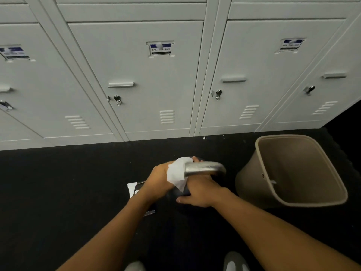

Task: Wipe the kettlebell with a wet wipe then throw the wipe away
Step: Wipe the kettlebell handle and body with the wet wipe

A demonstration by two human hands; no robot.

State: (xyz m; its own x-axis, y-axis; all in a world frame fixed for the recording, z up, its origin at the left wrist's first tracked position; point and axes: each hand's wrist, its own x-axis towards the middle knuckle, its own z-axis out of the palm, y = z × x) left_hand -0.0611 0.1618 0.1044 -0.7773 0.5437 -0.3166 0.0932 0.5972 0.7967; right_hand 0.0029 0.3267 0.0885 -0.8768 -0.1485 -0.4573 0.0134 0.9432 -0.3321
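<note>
Dark floor [58, 192] by lockers [136, 75], left hand [158, 180] wrapping wipe [176, 173] round kettlebell handle [205, 168]

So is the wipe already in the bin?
No, the left hand holds the wipe on the kettlebell handle; the bin looks empty.

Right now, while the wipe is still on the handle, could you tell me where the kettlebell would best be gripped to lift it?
Probably the bare metal stretch of the kettlebell handle, coming from above. The bar arches across the top, and its right part is free; the left hand presses the wet wipe around the left end. The right hand rests on the dark body below.
</note>
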